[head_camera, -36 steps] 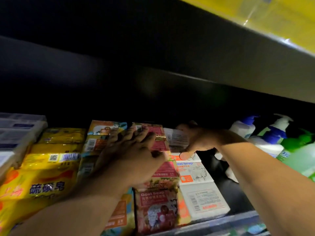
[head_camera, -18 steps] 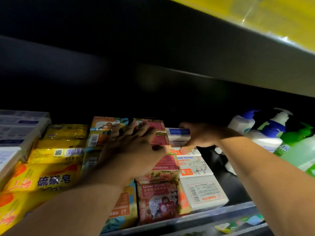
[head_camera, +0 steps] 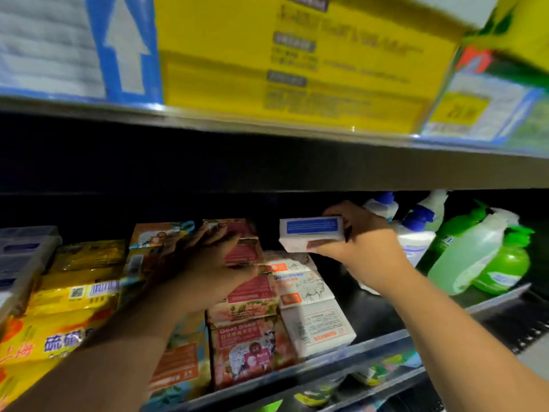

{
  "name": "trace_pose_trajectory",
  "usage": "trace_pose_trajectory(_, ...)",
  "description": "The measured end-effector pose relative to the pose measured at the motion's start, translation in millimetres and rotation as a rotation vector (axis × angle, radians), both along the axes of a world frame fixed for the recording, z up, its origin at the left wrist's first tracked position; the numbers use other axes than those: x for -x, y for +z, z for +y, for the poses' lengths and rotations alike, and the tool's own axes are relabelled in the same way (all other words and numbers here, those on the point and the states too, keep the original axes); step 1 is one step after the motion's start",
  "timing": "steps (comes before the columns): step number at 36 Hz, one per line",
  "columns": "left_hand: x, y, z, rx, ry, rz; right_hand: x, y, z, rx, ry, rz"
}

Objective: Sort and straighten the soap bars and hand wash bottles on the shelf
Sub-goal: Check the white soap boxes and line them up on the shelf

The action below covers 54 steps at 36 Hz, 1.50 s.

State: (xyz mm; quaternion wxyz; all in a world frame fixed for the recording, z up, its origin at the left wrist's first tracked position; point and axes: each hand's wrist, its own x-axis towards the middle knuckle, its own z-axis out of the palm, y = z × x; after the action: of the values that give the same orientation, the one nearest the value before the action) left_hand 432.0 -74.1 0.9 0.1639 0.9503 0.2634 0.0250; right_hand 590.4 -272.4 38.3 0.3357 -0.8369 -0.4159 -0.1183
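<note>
My right hand grips a white soap box with a blue label, lifted above the row of white goat soap boxes. My left hand lies flat, fingers spread, on the pink goat soap boxes. Left of these sit orange-and-teal soap boxes and yellow soap packs. On the right of the shelf, white hand wash bottles with blue pumps and green bottles stand crowded together.
The shelf's front rail runs below the soap. An upper shelf edge hangs low overhead, carrying big yellow and blue cartons. Grey boxes sit at the far left. A dark gap lies between the white soap and the bottles.
My right hand has lifted the blue-labelled white box off the back of the white soap row. The view tilted up, showing the upper shelf. My left hand stayed on the pink boxes.
</note>
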Motion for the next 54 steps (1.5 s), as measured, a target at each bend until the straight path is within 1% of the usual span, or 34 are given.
trace_pose_trajectory(1,0.2,-1.3,2.0,0.059,-0.008,-0.038,8.2,5.2,-8.2,-0.015,0.005,0.005)
trace_pose_trajectory(2,0.8,-1.8,3.5,0.183,-0.010,-0.109,18.1,10.9,-15.7,-0.026,0.010,0.029)
trace_pose_trajectory(4,4.2,3.4,1.0,0.521,0.033,-0.303,36.6,19.8,-29.3,-0.068,0.019,0.118)
trace_pose_trajectory(5,8.7,8.5,-3.1,0.620,0.064,-0.404,46.4,22.3,-35.6,-0.100,0.018,0.169)
trace_pose_trajectory(6,12.5,11.9,-4.5,0.627,0.085,-0.498,55.1,23.7,-39.0,-0.131,0.015,0.222)
trace_pose_trajectory(7,21.2,18.2,-7.8,0.550,0.089,-0.548,65.7,25.5,-43.0,-0.165,0.020,0.299)
trace_pose_trajectory(9,38.3,26.9,-17.1,0.390,0.032,-0.563,82.4,23.6,-46.4,-0.260,0.069,0.442)
trace_pose_trajectory(11,61.9,37.0,-31.2,0.342,-0.033,-0.479,99.8,25.3,-50.4,-0.337,0.124,0.518)
trace_pose_trajectory(13,85.4,40.9,-49.3,0.312,-0.119,-0.416,116.1,28.7,-55.3,-0.336,0.146,0.558)
trace_pose_trajectory(15,105.7,41.6,-68.9,0.189,-0.265,-0.442,130.8,35.1,-59.9,-0.346,0.172,0.635)
trace_pose_trajectory(16,113.1,41.6,-77.6,0.155,-0.302,-0.463,137.6,39.1,-61.4,-0.365,0.185,0.706)
trace_pose_trajectory(18,125.2,42.8,-93.6,0.172,-0.319,-0.507,150.7,44.5,-64.4,-0.374,0.194,0.860)
trace_pose_trajectory(20,134.0,46.6,-102.6,0.164,-0.333,-0.610,166.6,47.8,-66.5,-0.385,0.191,0.977)
trace_pose_trajectory(23,144.9,54.7,-108.0,0.038,-0.432,-0.753,188.1,48.3,-69.3,-0.435,0.172,1.048)
trace_pose_trajectory(27,169.7,61.1,-115.7,0.007,-0.442,-0.790,208.0,49.0,-73.2,-0.485,0.182,1.182)
trace_pose_trajectory(29,183.8,66.5,-123.5,-0.037,-0.423,-0.781,213.3,52.1,-77.0,-0.455,0.247,1.271)
trace_pose_trajectory(30,190.8,70.2,-128.2,-0.027,-0.395,-0.775,216.5,54.5,-79.8,-0.437,0.307,1.305)
trace_pose_trajectory(31,197.2,73.1,-131.8,0.023,-0.342,-0.775,218.6,55.6,-82.7,-0.428,0.384,1.329)
trace_pose_trajectory(32,201.9,77.5,-136.6,0.132,-0.267,-0.786,221.1,57.0,-85.8,-0.430,0.466,1.358)
trace_pose_trajectory(33,205.6,81.0,-140.9,0.305,-0.171,-0.828,223.1,56.4,-88.7,-0.423,0.546,1.381)
trace_pose_trajectory(34,206.7,85.0,-145.5,0.526,-0.077,-0.900,225.6,55.8,-91.1,-0.399,0.601,1.379)
trace_pose_trajectory(35,207.6,84.7,-148.0,0.733,0.002,-0.965,227.6,54.1,-91.9,-0.355,0.616,1.337)
trace_pose_trajectory(36,207.5,83.1,-148.7,0.877,0.071,-1.002,230.8,52.9,-91.0,-0.312,0.586,1.272)
trace_pose_trajectory(37,207.4,84.7,-149.9,0.942,0.129,-1.007,233.9,51.7,-89.2,-0.294,0.529,1.205)
trace_pose_trajectory(38,207.3,85.7,-150.4,0.958,0.175,-0.996,237.2,51.0,-86.8,-0.304,0.477,1.157)
trace_pose_trajectory(41,206.2,84.5,-151.3,0.977,0.255,-0.990,246.0,50.6,-80.9,-0.354,0.426,1.096)
trace_pose_trajectory(43,206.3,83.4,-151.2,0.935,0.250,-0.950,250.4,52.6,-79.6,-0.391,0.400,1.067)
trace_pose_trajectory(45,210.0,81.4,-148.1,0.959,0.188,-0.900,252.8,54.8,-79.6,-0.403,0.378,1.031)
trace_pose_trajectory(46,213.2,80.6,-145.7,0.976,0.125,-0.868,253.5,55.1,-79.2,-0.418,0.376,1.047)
trace_pose_trajectory(48,220.6,76.7,-138.8,0.980,-0.036,-0.758,254.5,55.3,-79.8,-0.475,0.352,1.151)
trace_pose_trajectory(50,226.0,75.8,-134.5,0.903,-0.141,-0.647,253.0,53.1,-82.0,-0.533,0.364,1.288)
trace_pose_trajectory(52,228.3,78.4,-133.8,0.809,-0.131,-0.629,252.0,50.8,-84.5,-0.574,0.452,1.418)
trace_pose_trajectory(54,229.2,83.7,-134.4,0.806,-0.075,-0.684,250.8,47.6,-87.4,-0.556,0.569,1.497)
